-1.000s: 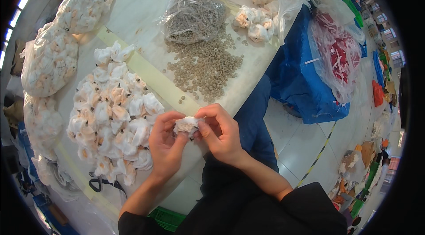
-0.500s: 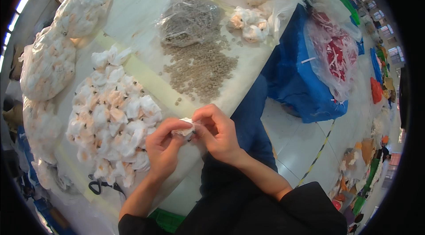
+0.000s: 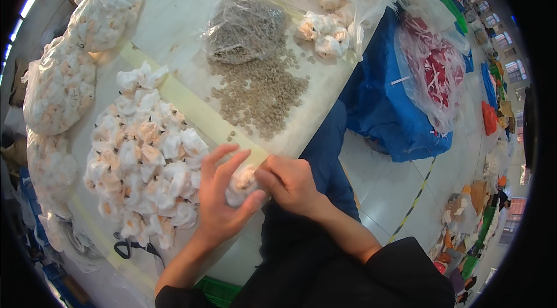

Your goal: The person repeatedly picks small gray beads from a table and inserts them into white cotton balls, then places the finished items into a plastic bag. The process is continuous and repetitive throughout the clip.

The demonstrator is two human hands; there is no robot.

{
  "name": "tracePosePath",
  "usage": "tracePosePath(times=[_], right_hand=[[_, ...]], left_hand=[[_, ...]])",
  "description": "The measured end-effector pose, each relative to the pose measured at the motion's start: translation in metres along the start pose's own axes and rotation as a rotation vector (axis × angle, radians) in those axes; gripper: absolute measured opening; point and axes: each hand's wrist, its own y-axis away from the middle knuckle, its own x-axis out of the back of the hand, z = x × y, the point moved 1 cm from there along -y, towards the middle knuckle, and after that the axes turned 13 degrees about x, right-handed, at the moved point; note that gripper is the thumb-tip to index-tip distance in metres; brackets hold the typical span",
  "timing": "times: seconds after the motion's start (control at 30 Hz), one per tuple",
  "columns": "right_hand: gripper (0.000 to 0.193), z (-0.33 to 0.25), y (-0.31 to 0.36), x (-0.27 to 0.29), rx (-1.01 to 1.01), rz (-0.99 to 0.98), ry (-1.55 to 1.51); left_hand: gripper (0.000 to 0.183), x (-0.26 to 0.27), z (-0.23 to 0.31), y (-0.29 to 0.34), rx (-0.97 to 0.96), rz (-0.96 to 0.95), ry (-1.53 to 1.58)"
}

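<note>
A small white and peach cloth flower is between my two hands, above the near right edge of the table. My right hand is closed on the flower's right side, thumb against curled fingers; what exactly it pinches is hidden. On the other side my left hand is open, its fingers spread and its thumb apart around the flower. A big heap of similar flowers, many with dark tips, lies left of my hands. Beyond my hands small greyish, bead-like pieces are scattered before a clear bag of the same pieces.
Clear bags stuffed with flowers line the table's left side. A few flowers sit by plastic sheeting at the far right. A black looped handle lies below the heap. Beside the table stands a blue sack with red strips in clear plastic.
The left hand has opened from a pinch, its fingers spreading apart. The right hand has curled tighter. The flower now shows its rounded peach and white petals between them.
</note>
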Motion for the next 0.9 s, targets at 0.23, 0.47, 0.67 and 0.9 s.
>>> tracePosePath(times=[0.23, 0.47, 0.67, 0.9], right_hand=[[0.02, -0.005, 0.001, 0.003, -0.146, -0.035, -0.203], [0.023, -0.002, -0.001, 0.005, -0.183, -0.083, -0.24], [0.013, -0.003, -0.007, 0.001, -0.046, -0.09, -0.06], [0.015, 0.015, -0.043, -0.012, 0.235, -0.127, 0.378]], left_hand=[[0.019, 0.001, -0.017, 0.005, 0.197, -0.296, 0.04], [0.008, 0.0, -0.017, 0.005, 0.151, -0.22, 0.06], [0.007, 0.0, -0.022, 0.007, 0.152, -0.108, 0.064], [0.008, 0.0, -0.031, 0.012, 0.228, -0.015, 0.123]])
